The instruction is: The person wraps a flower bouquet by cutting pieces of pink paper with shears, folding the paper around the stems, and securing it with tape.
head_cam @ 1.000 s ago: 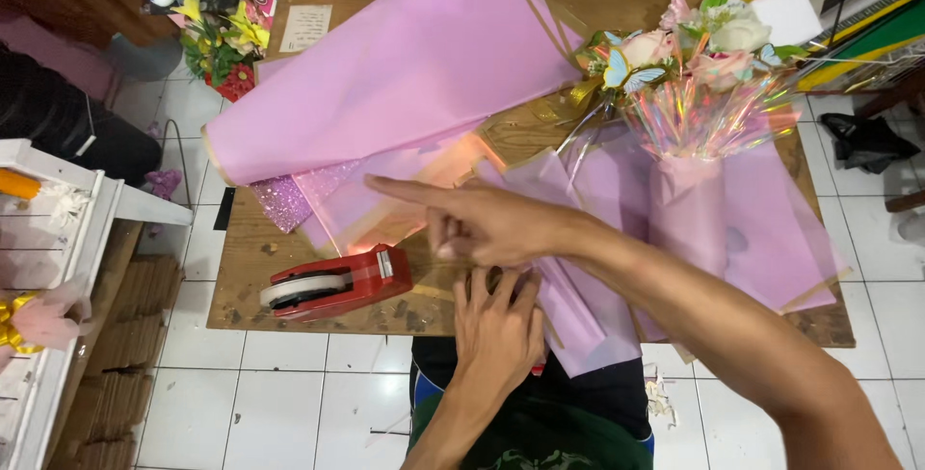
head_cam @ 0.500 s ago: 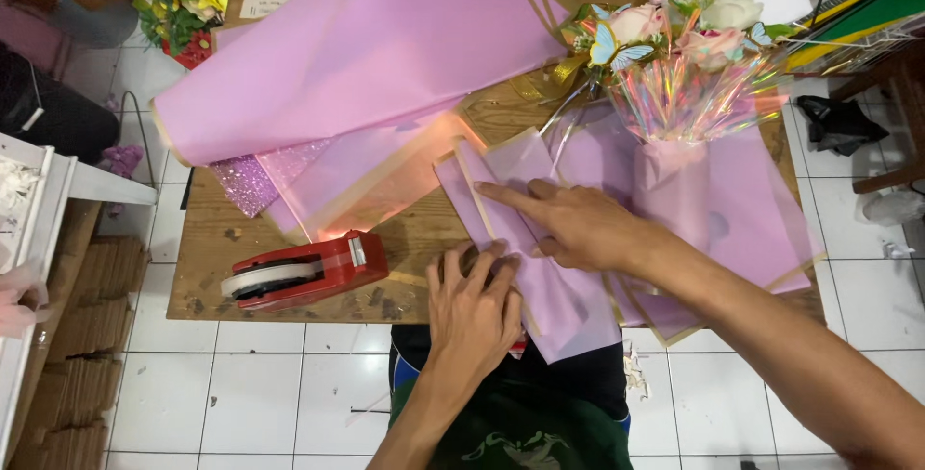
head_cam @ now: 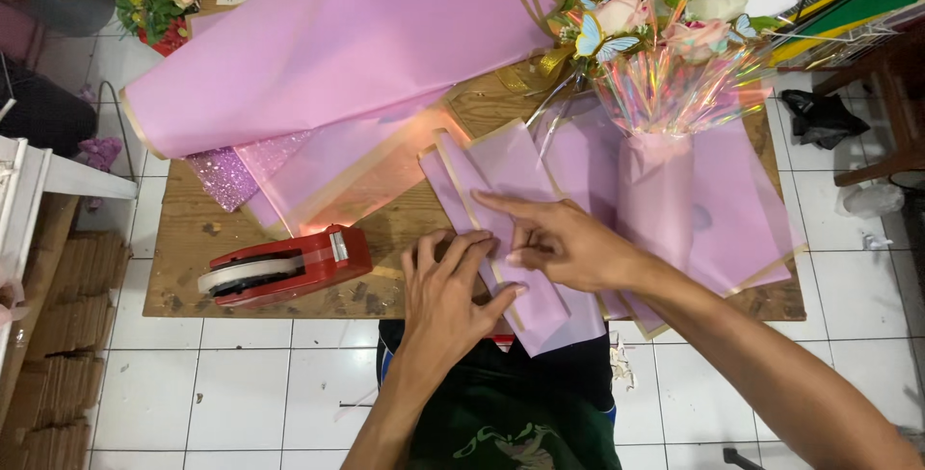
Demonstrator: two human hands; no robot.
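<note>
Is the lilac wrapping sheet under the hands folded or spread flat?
Folded: the lilac sheet forms a narrow layered strip with gold edges doubled, pressed down by the left hand and right hand.

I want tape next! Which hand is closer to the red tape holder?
Left, probably. The left hand rests on the table edge right beside the dispenser; the right hand presses the folded paper, farther away.

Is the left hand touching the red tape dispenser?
Apart. The head view shows bare wooden table between the left hand and the red tape dispenser.
</note>
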